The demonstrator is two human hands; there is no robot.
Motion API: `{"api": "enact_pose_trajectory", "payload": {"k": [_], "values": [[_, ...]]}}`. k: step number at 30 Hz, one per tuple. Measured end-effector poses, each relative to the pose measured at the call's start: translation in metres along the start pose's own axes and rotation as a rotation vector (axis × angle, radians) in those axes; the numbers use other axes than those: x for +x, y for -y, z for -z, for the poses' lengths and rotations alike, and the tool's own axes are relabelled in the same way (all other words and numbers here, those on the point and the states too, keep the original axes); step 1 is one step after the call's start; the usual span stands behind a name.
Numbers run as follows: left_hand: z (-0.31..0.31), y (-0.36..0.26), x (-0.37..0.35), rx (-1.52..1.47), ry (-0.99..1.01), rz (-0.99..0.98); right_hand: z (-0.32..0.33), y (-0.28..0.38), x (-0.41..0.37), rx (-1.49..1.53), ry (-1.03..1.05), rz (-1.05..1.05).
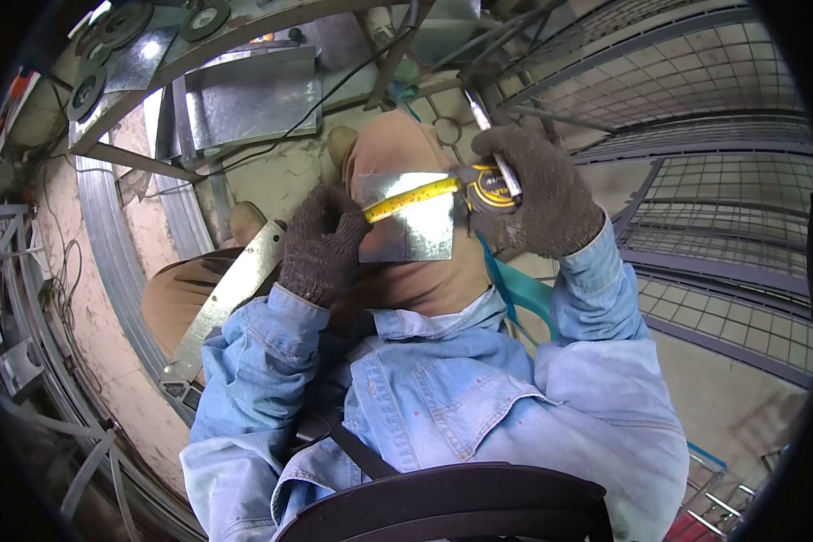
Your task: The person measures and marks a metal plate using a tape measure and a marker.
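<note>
A small shiny metal sheet (429,235) lies on my thigh. Across it runs the yellow blade of a tape measure (490,188). My right hand (542,194), in a dark knit glove, grips the tape's case, and a silver pen-like stick (508,172) is held in the same fingers. My left hand (321,244), gloved alike, pinches the free end of the blade near the sheet's left edge. Beside the left wrist a long flat metal bar (226,303) with a hole at its end slants over my other leg.
A metal-framed bench (135,108) with grinding discs (206,20) stands ahead on the left, a large metal sheet (253,98) by it. Wire-mesh racks (732,208) fill the right side. Metal channels (126,244) lie on the floor at left. A teal stool (528,298) shows beneath me.
</note>
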State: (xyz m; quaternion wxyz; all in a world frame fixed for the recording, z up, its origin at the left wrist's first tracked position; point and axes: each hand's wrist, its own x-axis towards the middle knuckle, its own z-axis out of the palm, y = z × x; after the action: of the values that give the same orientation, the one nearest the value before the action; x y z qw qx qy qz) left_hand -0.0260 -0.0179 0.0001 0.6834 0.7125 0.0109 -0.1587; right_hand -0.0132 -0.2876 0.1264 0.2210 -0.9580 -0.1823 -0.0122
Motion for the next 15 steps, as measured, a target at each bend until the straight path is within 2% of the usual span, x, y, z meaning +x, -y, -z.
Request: {"api": "enact_pose_trajectory", "payload": {"k": [1, 3, 4, 6, 11, 13, 15], "values": [[0.003, 0.002, 0.001, -0.001, 0.005, 0.004, -0.005, -0.002, -0.006, 0.070, -0.011, -0.010], [0.006, 0.003, 0.005, 0.225, 0.063, -0.242, -0.015, -0.005, -0.019, 0.139, -0.024, -0.023], [0.007, 0.000, 0.008, 0.225, 0.064, -0.243, -0.020, -0.007, -0.025, 0.169, -0.022, -0.046], [0.011, -0.009, 0.014, 0.013, 0.136, -0.050, -0.025, -0.008, -0.027, 0.201, -0.020, -0.068], [0.016, -0.016, 0.036, 0.026, 0.163, -0.028, -0.029, -0.010, -0.023, 0.261, -0.028, -0.182], [0.011, -0.022, 0.037, -0.103, 0.126, -0.018, -0.035, -0.014, -0.022, 0.282, -0.043, -0.164], [0.010, -0.012, 0.040, -0.109, 0.133, -0.057, -0.037, -0.016, -0.021, 0.305, -0.053, -0.153]]}}
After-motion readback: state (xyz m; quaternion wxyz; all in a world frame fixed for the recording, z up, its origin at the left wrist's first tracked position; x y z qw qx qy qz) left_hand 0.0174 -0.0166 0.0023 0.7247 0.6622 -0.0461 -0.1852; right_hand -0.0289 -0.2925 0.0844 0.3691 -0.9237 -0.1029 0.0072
